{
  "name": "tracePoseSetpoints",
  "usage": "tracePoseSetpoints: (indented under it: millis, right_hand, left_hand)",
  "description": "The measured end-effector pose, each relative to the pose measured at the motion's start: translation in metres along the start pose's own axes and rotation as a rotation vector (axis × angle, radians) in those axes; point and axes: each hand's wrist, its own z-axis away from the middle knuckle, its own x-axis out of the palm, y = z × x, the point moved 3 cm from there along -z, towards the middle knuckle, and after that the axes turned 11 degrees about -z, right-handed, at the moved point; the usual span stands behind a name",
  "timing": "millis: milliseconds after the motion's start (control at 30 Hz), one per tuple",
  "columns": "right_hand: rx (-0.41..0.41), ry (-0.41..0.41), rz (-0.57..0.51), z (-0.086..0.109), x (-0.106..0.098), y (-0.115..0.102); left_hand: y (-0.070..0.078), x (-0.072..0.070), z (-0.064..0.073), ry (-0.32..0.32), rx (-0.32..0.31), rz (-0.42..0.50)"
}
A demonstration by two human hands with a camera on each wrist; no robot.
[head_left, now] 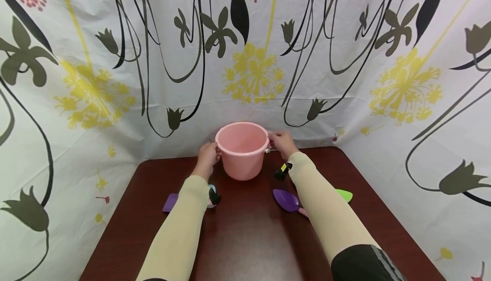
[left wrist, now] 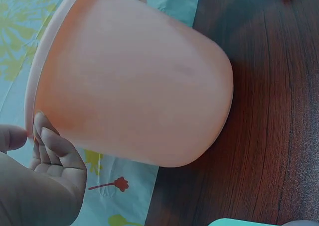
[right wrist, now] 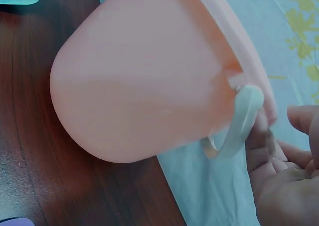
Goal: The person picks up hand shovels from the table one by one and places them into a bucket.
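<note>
A pink plastic bucket (head_left: pixel 243 166) is upright at the back of the dark wooden table, its mouth facing up. At its left rim, my left hand (head_left: pixel 208 157) pinches the edge; the left wrist view shows the thumb outside and the curled fingers under the lip. On the opposite side my right hand (head_left: pixel 283 143) holds the rim, fingers hooked beneath it, while the thumb stands a little off the edge in the right wrist view. A pale bucket handle (right wrist: pixel 241 121) hangs beside the right fingers.
A purple spoon-like utensil (head_left: pixel 285 200) with a pink handle lies near the right forearm, a green utensil head (head_left: pixel 344 195) beyond it. Left of the left sleeve is a purple flat piece (head_left: pixel 170 203). A flower-printed curtain (head_left: pixel 253 29) surrounds the table (head_left: pixel 245 238).
</note>
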Motion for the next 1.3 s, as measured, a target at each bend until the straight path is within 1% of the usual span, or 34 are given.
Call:
tracePoseSetpoints:
  millis: [67,133,300,433,533,667,800,967,1067,1167,1300]
  right_hand:
    - [0.016,0.005,-0.02,0.002,-0.001,0.002]
    - [0.028,0.007,-0.023,0.004,-0.001,0.003]
    - [0.053,-0.031,-0.003,0.01,-0.001,-0.002]
    - [0.047,-0.055,0.02,0.022,-0.002,-0.007]
    - [0.045,-0.064,0.012,0.034,-0.002,-0.008]
    - [0.059,-0.078,-0.028,0.051,-0.002,-0.005]
    - [0.044,-0.08,-0.073,0.066,-0.003,-0.001]
    - [0.013,-0.09,-0.074,0.089,-0.005,-0.001]
    - [0.012,-0.079,-0.079,0.103,-0.007,0.001]
    - [0.012,-0.066,-0.102,0.117,-0.009,0.004]
    - [0.015,-0.068,-0.125,0.132,-0.012,0.01]
  left_hand:
    - [0.001,0.001,0.001,-0.009,0.008,-0.004]
    - [0.001,0.001,0.002,-0.004,0.017,-0.013]
    - [0.002,0.0,0.006,0.017,0.049,-0.032]
    - [0.005,-0.003,0.013,-0.003,0.087,-0.034]
    - [0.006,-0.007,0.019,-0.012,0.1,-0.048]
    - [0.006,-0.013,0.029,-0.011,0.102,-0.069]
    - [0.005,-0.016,0.04,-0.034,0.111,-0.058]
    - [0.002,-0.021,0.057,-0.07,0.106,-0.029]
    - [-0.002,-0.025,0.067,-0.097,0.095,-0.021]
    - [-0.005,-0.028,0.078,-0.129,0.091,-0.048]
    - [-0.012,-0.03,0.091,-0.155,0.083,-0.055]
